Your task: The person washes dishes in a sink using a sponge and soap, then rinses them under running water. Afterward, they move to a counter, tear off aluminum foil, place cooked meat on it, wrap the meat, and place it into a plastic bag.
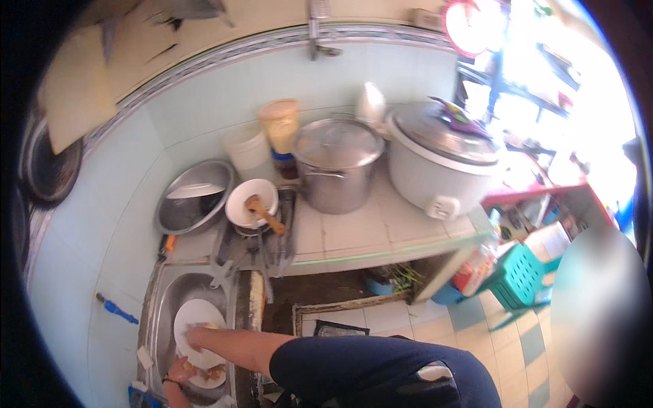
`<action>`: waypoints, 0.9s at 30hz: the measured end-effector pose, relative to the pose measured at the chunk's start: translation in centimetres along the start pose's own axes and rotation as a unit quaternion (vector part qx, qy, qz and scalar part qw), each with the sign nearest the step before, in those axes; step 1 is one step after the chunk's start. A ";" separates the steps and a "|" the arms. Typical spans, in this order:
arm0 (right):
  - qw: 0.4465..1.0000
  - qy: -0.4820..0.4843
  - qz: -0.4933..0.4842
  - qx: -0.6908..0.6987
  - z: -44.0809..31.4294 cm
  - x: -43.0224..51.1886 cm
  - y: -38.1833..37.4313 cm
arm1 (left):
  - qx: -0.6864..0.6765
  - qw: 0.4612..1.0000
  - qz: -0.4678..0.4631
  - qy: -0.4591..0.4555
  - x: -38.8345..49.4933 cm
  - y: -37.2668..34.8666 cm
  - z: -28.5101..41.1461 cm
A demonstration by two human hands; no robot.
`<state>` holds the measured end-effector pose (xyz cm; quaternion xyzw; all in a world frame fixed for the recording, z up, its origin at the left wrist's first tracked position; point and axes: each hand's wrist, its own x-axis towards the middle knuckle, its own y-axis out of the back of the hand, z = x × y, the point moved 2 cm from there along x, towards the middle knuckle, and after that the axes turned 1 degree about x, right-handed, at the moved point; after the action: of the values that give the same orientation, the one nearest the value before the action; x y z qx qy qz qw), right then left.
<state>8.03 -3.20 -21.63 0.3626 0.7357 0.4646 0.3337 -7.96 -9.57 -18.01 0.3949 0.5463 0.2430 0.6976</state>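
A white plate (196, 316) is tilted over the stainless steel sink (160, 306) at the lower left. My right hand (200, 337) lies on its face, fingers blurred, with something pale yellow beside them that may be a sponge. My left hand (179, 369), a dark band at its wrist, grips the plate's lower edge. Beneath, a second white plate (213, 380) with brownish food remains sits in the sink. A small white block (145, 357) rests on the sink's left rim.
Behind the sink stand a metal basin (171, 217), a gas stove (285, 250) with a white bowl (237, 204) holding a wooden spoon, a steel stockpot (336, 188) and a big rice cooker (433, 178). A blue-handled tool (120, 311) is by the left wall. A green plastic stool (520, 270) stands at right.
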 end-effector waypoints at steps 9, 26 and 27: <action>0.848 0.193 0.454 0.195 -4.8 -7.3 16.6 | -0.256 0.668 0.681 -0.157 -3.2 9.6 -6.9; 0.972 0.057 0.162 0.160 -1.2 -37.5 -2.0 | 0.010 0.936 0.346 -0.063 -3.3 -2.8 12.0; 0.976 0.001 0.144 0.162 0.4 -42.2 -3.5 | 0.026 0.925 0.370 -0.081 -6.0 -2.4 16.2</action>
<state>29.29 -39.70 -18.56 0.5133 0.7420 0.3826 0.1992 5.57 -20.19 -15.05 0.6052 0.3094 0.4365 0.5894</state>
